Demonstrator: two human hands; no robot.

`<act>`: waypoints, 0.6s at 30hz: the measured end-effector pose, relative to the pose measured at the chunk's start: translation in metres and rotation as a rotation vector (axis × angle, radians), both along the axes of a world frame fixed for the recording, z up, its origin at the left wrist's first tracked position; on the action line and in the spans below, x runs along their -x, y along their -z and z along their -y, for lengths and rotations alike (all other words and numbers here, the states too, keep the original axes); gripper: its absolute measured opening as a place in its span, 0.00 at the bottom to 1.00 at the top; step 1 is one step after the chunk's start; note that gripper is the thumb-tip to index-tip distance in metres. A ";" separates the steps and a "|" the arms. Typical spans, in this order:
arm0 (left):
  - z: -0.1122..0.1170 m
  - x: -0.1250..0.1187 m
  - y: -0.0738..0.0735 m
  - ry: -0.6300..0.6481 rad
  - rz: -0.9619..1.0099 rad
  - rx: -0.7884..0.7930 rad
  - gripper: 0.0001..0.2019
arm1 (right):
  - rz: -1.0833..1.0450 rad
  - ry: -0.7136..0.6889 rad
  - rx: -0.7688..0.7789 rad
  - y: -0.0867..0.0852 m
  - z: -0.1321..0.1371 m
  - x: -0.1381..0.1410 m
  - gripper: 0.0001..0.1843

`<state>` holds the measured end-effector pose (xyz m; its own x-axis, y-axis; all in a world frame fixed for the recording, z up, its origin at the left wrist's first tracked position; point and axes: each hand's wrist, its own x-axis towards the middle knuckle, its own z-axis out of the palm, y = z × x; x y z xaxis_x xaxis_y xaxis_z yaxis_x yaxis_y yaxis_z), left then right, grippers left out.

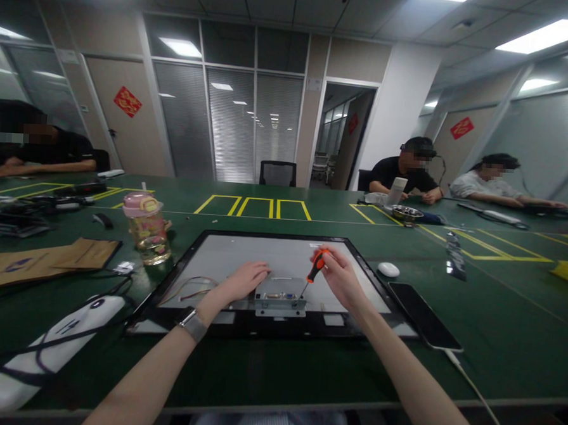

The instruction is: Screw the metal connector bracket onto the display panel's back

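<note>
Right hand [341, 280] is gripping a small orange-and-black-handled screwdriver [316, 268]. Its fingers are closed round the handle and the tip is angling down toward the grey metal port bracket [280, 299] lying between both hands. Left hand [243, 280] is resting palm-down, fingers loosely curled and holding nothing, on the black-framed flat monitor back [263, 252], at the bracket's left edge. Black smartphone [424, 316] is lying on the green counter [497, 331], right of the right hand.

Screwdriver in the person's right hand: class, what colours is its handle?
The screwdriver handle is orange and black; the head view shows it best.
</note>
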<state>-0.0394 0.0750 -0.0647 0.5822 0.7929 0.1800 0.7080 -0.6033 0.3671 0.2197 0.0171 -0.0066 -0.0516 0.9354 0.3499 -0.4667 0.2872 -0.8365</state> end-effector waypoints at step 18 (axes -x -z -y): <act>0.002 -0.001 -0.002 -0.014 0.000 0.011 0.20 | 0.002 -0.034 -0.001 -0.004 0.003 0.004 0.16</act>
<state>-0.0382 0.0732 -0.0624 0.5709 0.8030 0.1710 0.7167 -0.5890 0.3733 0.2155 0.0138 -0.0030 -0.0842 0.9328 0.3504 -0.4747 0.2716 -0.8372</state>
